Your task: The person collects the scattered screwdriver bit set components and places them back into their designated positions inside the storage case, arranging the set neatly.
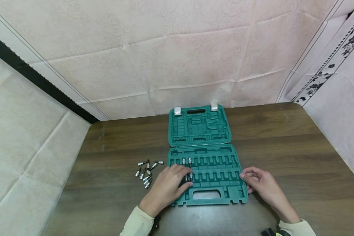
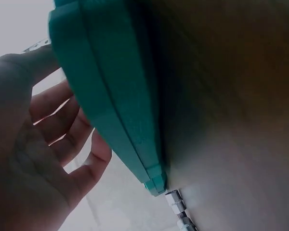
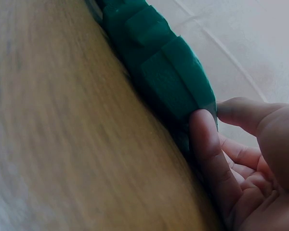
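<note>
A green plastic tool case (image 1: 231, 192) lies open on the table, its moulded lid (image 1: 199, 126) folded back toward the wall. My left hand (image 1: 168, 184) reaches over the left part of the base, fingers and thumb spread apart around a few upright-set metal socket bits (image 1: 190, 161) in the slots. Its palm hides the slots beneath. In the left wrist view that hand (image 2: 38, 149) hovers over the case's side wall (image 2: 113, 96). My right hand (image 1: 261, 183) holds the base's right edge between thumb and fingers; the right wrist view shows a finger (image 3: 207, 139) against the side wall.
A loose pile of silver-and-black socket bits (image 1: 147, 178) lies on the wooden table (image 1: 115, 193), left of the case. Patterned cloth (image 1: 177, 65) hangs behind the table's far edge. Something dark (image 1: 267, 232) sits by the right sleeve at the bottom.
</note>
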Available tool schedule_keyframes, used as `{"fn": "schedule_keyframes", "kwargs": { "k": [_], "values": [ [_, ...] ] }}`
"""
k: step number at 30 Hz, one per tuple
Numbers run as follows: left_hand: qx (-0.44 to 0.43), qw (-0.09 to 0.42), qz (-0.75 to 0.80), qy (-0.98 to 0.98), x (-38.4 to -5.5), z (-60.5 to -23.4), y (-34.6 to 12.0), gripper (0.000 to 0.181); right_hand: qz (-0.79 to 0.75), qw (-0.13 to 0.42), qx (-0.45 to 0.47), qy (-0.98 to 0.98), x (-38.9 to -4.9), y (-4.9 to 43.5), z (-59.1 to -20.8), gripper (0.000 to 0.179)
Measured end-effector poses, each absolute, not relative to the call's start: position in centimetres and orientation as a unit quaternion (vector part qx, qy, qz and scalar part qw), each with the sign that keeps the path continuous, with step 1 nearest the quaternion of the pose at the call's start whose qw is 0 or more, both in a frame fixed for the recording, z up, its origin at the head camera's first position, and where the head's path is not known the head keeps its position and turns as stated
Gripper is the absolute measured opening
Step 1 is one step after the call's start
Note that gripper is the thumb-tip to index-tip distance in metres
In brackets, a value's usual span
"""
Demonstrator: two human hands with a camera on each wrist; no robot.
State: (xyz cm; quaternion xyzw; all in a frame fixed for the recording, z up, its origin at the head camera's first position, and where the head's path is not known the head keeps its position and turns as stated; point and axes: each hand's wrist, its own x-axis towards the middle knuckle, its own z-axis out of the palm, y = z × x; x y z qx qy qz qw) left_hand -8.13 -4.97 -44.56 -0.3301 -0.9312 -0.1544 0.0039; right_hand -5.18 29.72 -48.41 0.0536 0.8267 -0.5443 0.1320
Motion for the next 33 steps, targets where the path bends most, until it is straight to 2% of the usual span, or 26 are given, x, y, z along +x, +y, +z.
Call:
{"fn": "schedule_keyframes", "kwargs": {
  "k": [22, 33],
  "values": [
    [-0.3, 0.03, -0.12, -0.946, -7.4, -44.7, -3.7, 0.033, -0.537, 0.134, 0.055, 0.831, -5.2, 29.6, -48.3, 0.033],
    [-0.313, 0.013, -0.149, -0.938, -7.7, -44.6, -3.3, 0.026, -0.533, 0.128, 0.057, 0.834, -5.3, 29.7, -48.5, 0.035]
  ]
}}
